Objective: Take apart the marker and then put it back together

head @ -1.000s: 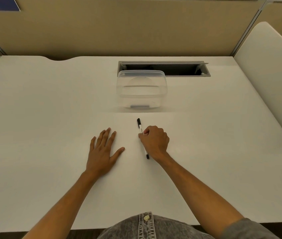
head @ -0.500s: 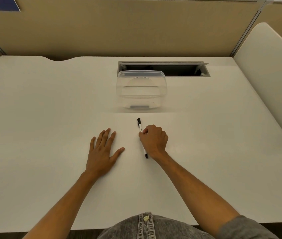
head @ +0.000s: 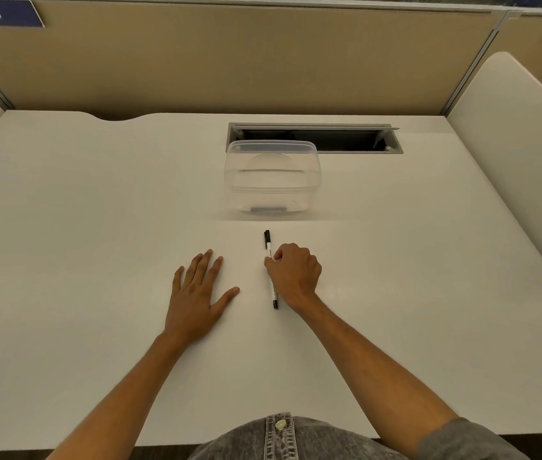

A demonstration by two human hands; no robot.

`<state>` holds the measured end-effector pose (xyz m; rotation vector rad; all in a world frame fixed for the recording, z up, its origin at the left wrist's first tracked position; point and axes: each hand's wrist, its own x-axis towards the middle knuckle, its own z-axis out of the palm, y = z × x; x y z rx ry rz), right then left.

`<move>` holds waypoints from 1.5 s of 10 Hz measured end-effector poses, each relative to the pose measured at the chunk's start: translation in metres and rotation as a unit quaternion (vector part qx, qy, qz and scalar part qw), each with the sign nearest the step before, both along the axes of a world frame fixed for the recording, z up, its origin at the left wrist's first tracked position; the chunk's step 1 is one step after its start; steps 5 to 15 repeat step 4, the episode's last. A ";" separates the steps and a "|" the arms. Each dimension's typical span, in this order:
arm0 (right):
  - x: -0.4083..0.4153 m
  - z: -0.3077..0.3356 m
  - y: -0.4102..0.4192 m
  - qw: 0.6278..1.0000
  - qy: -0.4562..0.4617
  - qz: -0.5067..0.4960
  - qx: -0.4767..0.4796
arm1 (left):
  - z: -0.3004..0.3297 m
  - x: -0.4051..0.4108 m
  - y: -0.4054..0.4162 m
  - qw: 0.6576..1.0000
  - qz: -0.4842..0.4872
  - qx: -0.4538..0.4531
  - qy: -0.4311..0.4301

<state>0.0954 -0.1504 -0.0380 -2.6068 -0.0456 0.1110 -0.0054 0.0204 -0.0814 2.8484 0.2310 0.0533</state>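
Note:
A slim white marker (head: 268, 248) with a black cap at its far end and a black tip end near me lies lengthwise on the white desk (head: 97, 194). My right hand (head: 294, 273) is curled over the marker's middle, fingers closed around the barrel, which stays on or just at the desk surface. The middle of the barrel is hidden under the fingers. My left hand (head: 198, 290) rests flat on the desk, fingers spread, a short way left of the marker and not touching it.
A clear plastic container (head: 272, 175) stands just beyond the marker. Behind it is an open cable slot (head: 345, 139) in the desk. Tan partition panels close off the back, and a white divider (head: 521, 161) rises on the right.
My right hand has shifted slightly farther along the marker and tightened its curl on the barrel. The left hand stays flat in place.

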 end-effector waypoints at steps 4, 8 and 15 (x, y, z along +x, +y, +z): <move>-0.001 0.003 -0.011 0.997 -0.011 -0.022 0.079 | 0.000 0.001 -0.001 1.000 -0.009 -0.012 -0.001; -0.001 0.003 -0.011 0.997 -0.011 -0.022 0.079 | 0.000 0.001 -0.001 1.000 -0.009 -0.012 -0.001; -0.001 0.003 -0.011 0.997 -0.011 -0.022 0.079 | 0.000 0.001 -0.001 1.000 -0.009 -0.012 -0.001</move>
